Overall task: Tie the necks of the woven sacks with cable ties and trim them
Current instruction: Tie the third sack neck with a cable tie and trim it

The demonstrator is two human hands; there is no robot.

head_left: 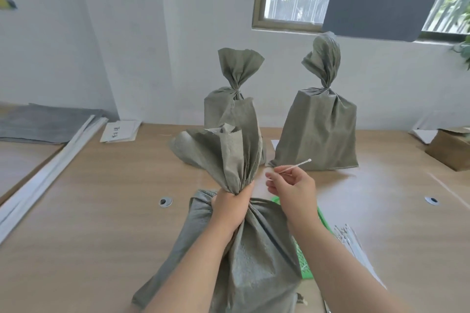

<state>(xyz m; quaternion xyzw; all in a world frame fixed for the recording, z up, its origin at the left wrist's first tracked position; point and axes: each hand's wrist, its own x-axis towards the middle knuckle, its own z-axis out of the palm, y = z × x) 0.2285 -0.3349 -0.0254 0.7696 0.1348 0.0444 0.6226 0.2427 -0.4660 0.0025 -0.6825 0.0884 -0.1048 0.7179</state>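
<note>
The soft, crumpling neck (240, 178) of the woven sack (256, 267) standing on the bench (101, 211) is clenched in the left hand (230, 207), judged the best hold, while a thin, springy cable tie (295, 166) is pinched by the right hand (292, 185) beside it.

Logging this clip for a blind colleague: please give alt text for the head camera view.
The left hand grips the gathered neck of a grey-green woven sack on a wooden table, while the right hand pinches a white cable tie beside it. Behind stand a left tied sack and a right tied sack.
</note>
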